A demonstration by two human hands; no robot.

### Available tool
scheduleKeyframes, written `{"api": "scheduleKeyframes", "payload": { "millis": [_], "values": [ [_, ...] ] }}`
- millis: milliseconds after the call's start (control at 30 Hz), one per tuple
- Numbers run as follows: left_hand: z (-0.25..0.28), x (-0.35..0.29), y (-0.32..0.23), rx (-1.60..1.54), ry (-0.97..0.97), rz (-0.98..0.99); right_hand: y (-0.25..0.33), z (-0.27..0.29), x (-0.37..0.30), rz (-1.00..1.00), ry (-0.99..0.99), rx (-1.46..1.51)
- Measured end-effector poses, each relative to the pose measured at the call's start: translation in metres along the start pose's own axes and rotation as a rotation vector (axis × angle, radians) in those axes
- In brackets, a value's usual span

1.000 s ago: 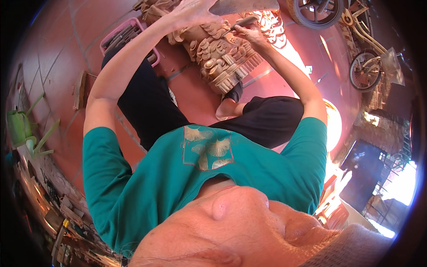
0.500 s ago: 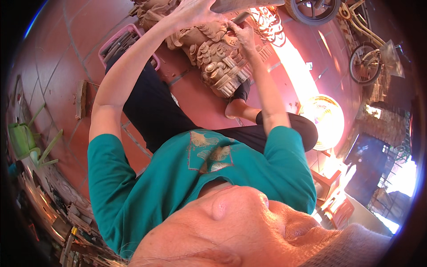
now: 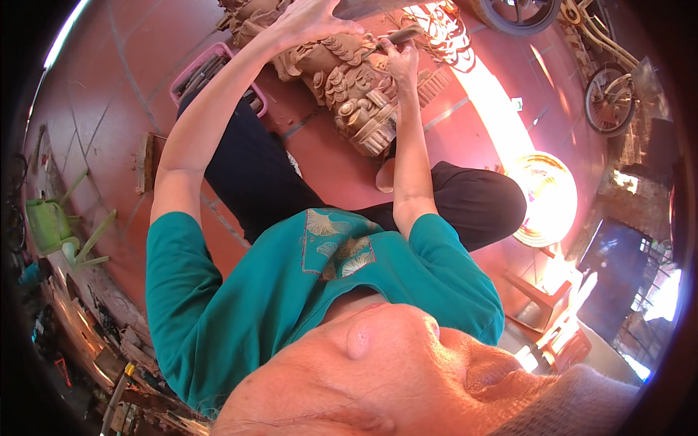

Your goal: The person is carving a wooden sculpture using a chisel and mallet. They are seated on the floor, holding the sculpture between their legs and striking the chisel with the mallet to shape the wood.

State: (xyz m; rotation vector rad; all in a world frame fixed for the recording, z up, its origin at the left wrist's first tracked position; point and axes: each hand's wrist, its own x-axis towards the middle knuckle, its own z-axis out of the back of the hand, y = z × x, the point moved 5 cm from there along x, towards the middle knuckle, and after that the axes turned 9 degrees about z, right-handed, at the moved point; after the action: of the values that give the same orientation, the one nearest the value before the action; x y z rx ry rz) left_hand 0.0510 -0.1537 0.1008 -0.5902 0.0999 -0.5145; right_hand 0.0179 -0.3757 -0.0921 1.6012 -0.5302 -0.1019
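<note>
Wooden carving (image 3: 352, 94) on the floor, partly hidden beneath hands and right forearm; brown board-like piece (image 3: 372, 6) above it, cut off by the frame. Left of the carving, pink basket (image 3: 261, 106) of long, slim pieces. Left hand (image 3: 309, 22) over the carving, fingers outstretched; cannot tell if gripping the board-like piece. Right hand (image 3: 400, 59) at its right side, fingers wrapped around a slender tool (image 3: 404, 33).

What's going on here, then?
A person's right hand holds a handled tool at an ornate carved brown piece lying on the red tiled floor. The left hand is beside a flat brown board at the picture's top edge; whether it grips the board isn't clear.
</note>
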Motion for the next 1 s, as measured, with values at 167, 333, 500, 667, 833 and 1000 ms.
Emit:
{"api": "scheduleKeyframes", "payload": {
  "millis": [167,333,500,667,833,1000],
  "values": [
    [-0.004,0.002,0.003,0.021,-0.025,-0.010,0.007,-0.001,-0.001,0.096,0.013,-0.200],
    [-0.014,0.003,0.001,0.011,0.025,-0.024,0.016,-0.008,0.001,0.131,0.049,-0.398],
    [-0.059,0.020,0.051,0.172,-0.023,-0.143,0.041,-0.026,-0.005,0.173,0.101,-0.506],
    [-0.014,0.003,-0.012,-0.089,0.051,-0.047,0.007,-0.011,0.003,0.176,0.068,-0.325],
    [-0.057,0.018,0.044,0.039,0.058,-0.141,0.015,-0.020,0.005,0.144,0.102,-0.437],
    [-0.058,0.010,0.036,0.081,0.065,-0.162,0.015,0.007,-0.002,0.003,-0.008,-0.205]
  ]
}}
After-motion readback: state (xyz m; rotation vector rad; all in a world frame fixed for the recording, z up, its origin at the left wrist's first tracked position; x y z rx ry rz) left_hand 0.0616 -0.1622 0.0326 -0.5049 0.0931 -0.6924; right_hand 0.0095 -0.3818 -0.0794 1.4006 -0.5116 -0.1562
